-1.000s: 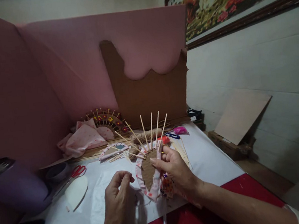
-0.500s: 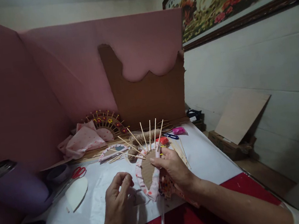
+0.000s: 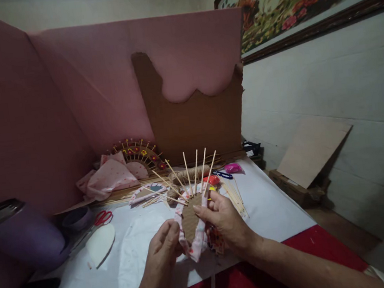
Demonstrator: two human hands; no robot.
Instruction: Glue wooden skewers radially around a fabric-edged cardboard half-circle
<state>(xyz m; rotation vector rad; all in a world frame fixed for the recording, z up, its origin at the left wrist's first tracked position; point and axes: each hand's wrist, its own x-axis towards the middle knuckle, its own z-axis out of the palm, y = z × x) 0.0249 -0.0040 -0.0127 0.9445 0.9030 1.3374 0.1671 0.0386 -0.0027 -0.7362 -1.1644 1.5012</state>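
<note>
My right hand (image 3: pixel 224 221) grips a leaf-shaped cardboard piece (image 3: pixel 189 219) edged with pink patterned fabric, held upright above the white sheet (image 3: pixel 129 264). Several thin wooden skewers (image 3: pixel 195 174) fan out from its top edge. My left hand (image 3: pixel 165 250) has its fingers closed on the fabric rim at the piece's lower left. The thumb of my right hand lies across the cardboard face.
Red-handled scissors (image 3: pixel 101 219) and a white leaf cut-out (image 3: pixel 101 243) lie left. A finished skewer fan (image 3: pixel 137 156), pink cloth (image 3: pixel 108 177), twine (image 3: pixel 185 174), loose skewers (image 3: pixel 235 197) and a pink object (image 3: pixel 233 168) sit behind. Pink foam and cardboard (image 3: pixel 193 125) wall the back.
My left hand rose from the sheet and took hold of the fabric edge. The piece in my right hand lifted slightly.
</note>
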